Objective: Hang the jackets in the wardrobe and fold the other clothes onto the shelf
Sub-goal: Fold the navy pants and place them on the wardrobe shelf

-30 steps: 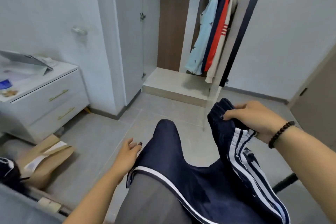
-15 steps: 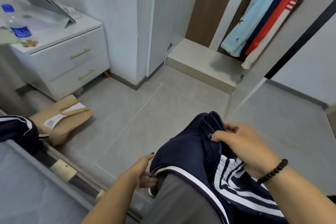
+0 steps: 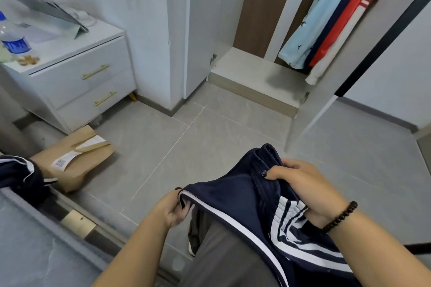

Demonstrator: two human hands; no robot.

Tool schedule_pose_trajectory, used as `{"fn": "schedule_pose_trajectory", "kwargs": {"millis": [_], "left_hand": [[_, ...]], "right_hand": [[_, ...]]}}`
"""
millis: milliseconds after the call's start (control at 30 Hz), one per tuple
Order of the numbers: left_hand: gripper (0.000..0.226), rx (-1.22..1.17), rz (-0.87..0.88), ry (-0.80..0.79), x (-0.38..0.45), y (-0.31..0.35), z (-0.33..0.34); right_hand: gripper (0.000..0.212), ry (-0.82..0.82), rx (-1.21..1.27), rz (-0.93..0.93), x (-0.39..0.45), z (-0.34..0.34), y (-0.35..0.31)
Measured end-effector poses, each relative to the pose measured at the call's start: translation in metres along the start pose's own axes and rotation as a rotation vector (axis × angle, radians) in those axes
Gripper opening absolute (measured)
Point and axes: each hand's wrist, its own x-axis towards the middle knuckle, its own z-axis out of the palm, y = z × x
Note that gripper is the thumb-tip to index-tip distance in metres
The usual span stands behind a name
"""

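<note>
Navy shorts with white side stripes [image 3: 240,198] lie draped over my grey-trousered thigh. My left hand [image 3: 173,211] pinches their white-piped hem at the left. My right hand [image 3: 300,186], a dark bead bracelet on its wrist, grips the gathered elastic waistband at the right. Ahead stands the open wardrobe [image 3: 249,70] with a pale bottom shelf. In it hang a light blue patterned garment [image 3: 319,16], a navy one, a red one with white stripes [image 3: 349,16] and a cream one. Another navy striped garment [image 3: 21,177] lies at the left edge on the bed.
A white two-drawer nightstand [image 3: 77,70] at the left carries a water bottle [image 3: 14,42] and a propped tablet. A brown paper parcel [image 3: 74,158] lies on the grey tile floor beside the bed [image 3: 30,247]. The wardrobe door [image 3: 326,105] stands open at the right.
The view tilted down and left. My left hand went from resting beside the shorts to gripping their hem, and both hands drew the shorts closer to me.
</note>
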Motion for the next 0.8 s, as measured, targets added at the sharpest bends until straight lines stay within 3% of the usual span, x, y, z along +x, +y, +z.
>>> {"fn": "schedule_pose_trajectory", "kwargs": {"millis": [133,400,533,800], "left_hand": [[0.022,-0.035,0.155,-0.098,-0.021,0.027,0.012],[0.024,0.173,0.471,-0.38,-0.121,0.06,0.092],[0.035,0.318,0.666,-0.455,-0.164,0.046,0.154],[0.028,0.738,0.735,-0.591,-0.227,-0.016,0.224]], "right_hand": [[0.01,0.037,0.125,0.008,-0.007,-0.012,0.002],[0.012,0.167,0.229,-0.073,-0.029,-0.05,-0.02],[0.005,0.262,0.24,-0.187,-0.044,-0.08,-0.044],[0.016,0.388,0.194,-0.409,-0.074,-0.113,-0.065]]}}
